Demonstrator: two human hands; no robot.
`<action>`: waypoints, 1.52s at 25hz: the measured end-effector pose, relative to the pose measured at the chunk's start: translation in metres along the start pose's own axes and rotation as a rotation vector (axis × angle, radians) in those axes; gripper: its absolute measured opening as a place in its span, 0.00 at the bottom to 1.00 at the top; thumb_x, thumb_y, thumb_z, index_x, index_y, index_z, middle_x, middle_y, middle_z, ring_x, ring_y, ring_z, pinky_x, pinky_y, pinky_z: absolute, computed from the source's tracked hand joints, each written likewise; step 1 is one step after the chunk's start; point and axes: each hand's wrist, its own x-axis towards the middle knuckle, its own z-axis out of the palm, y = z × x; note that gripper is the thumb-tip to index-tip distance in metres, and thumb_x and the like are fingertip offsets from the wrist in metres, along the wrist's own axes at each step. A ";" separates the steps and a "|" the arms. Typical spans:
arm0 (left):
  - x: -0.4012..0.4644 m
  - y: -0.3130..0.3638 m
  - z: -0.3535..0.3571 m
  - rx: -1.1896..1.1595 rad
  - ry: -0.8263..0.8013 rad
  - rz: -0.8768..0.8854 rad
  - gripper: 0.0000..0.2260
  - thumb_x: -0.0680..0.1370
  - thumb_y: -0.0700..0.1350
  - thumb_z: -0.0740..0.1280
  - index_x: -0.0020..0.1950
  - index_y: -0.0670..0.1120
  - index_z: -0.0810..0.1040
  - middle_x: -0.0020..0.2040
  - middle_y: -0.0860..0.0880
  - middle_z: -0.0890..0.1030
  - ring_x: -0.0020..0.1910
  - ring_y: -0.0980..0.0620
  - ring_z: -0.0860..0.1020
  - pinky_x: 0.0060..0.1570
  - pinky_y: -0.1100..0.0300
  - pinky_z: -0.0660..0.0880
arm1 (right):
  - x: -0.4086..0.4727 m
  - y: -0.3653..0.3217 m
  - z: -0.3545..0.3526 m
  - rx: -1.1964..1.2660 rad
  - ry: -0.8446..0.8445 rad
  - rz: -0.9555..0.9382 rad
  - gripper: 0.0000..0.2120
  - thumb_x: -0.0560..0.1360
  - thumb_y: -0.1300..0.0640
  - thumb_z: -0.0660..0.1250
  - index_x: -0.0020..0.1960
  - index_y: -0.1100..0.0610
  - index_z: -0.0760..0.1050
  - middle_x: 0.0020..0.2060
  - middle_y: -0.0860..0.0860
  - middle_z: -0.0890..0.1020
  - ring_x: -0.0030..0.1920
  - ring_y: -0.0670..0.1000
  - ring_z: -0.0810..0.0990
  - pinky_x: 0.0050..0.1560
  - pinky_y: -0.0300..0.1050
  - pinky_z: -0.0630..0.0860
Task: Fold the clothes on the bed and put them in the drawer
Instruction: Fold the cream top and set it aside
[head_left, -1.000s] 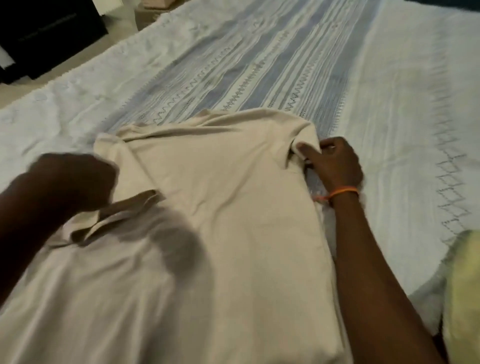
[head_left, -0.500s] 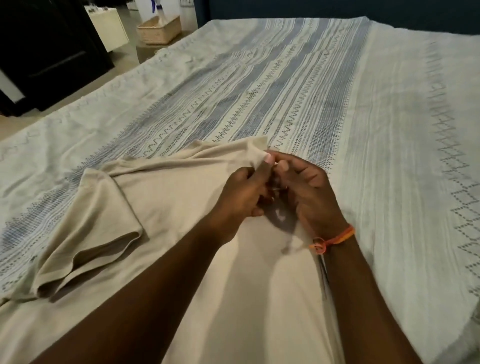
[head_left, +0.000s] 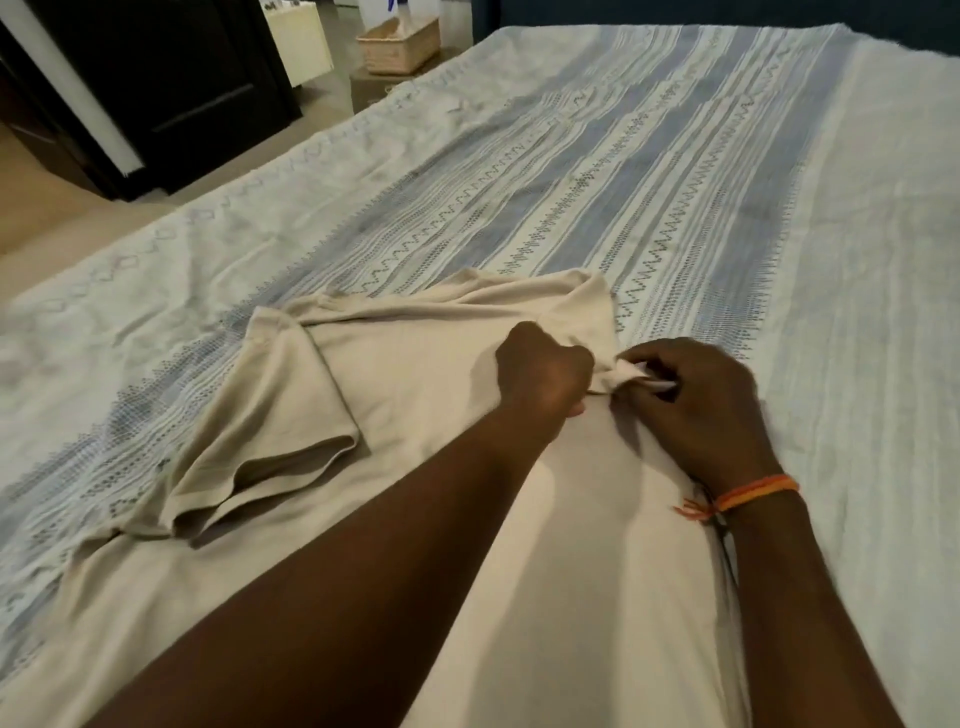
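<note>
Both hands pinching the shirt's far right corner.
I see the beige cotton T-shirt (head_left: 415, 415) flat on the blue-striped white bedspread (head_left: 623, 171); left hand (head_left: 543, 376) fisted on fabric, right hand (head_left: 696, 400) pinching a white tag, near the sleeve.

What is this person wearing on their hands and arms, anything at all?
Both forearms are bare, with no sleeves in view and no gloves. The left hand wears nothing visible. The right hand has an orange thread bracelet at the wrist, with a frayed knot and a thin dark cord hanging from it.

1 beige shirt (head_left: 426, 415), 2 hands, 1 wicker basket (head_left: 399, 44), 1 bed (head_left: 675, 182)
</note>
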 end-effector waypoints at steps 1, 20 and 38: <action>0.003 0.001 0.001 -0.007 0.019 -0.007 0.07 0.75 0.37 0.65 0.41 0.46 0.71 0.42 0.45 0.76 0.33 0.44 0.79 0.38 0.48 0.82 | 0.001 0.001 -0.002 -0.015 0.078 -0.011 0.13 0.69 0.42 0.67 0.47 0.48 0.83 0.43 0.48 0.82 0.47 0.55 0.80 0.48 0.57 0.75; 0.020 -0.047 -0.088 0.410 0.241 0.169 0.27 0.72 0.56 0.74 0.56 0.42 0.63 0.52 0.46 0.75 0.51 0.47 0.76 0.49 0.57 0.73 | -0.006 -0.004 0.009 0.649 -0.027 0.336 0.06 0.71 0.57 0.76 0.45 0.59 0.81 0.33 0.60 0.80 0.28 0.47 0.75 0.27 0.36 0.71; -0.265 -0.204 -0.342 0.834 0.501 -0.216 0.25 0.75 0.60 0.67 0.60 0.42 0.70 0.57 0.42 0.73 0.57 0.40 0.73 0.51 0.48 0.73 | 0.024 -0.119 0.027 -0.437 -0.068 0.445 0.22 0.75 0.51 0.63 0.61 0.67 0.72 0.61 0.69 0.74 0.63 0.70 0.71 0.64 0.63 0.67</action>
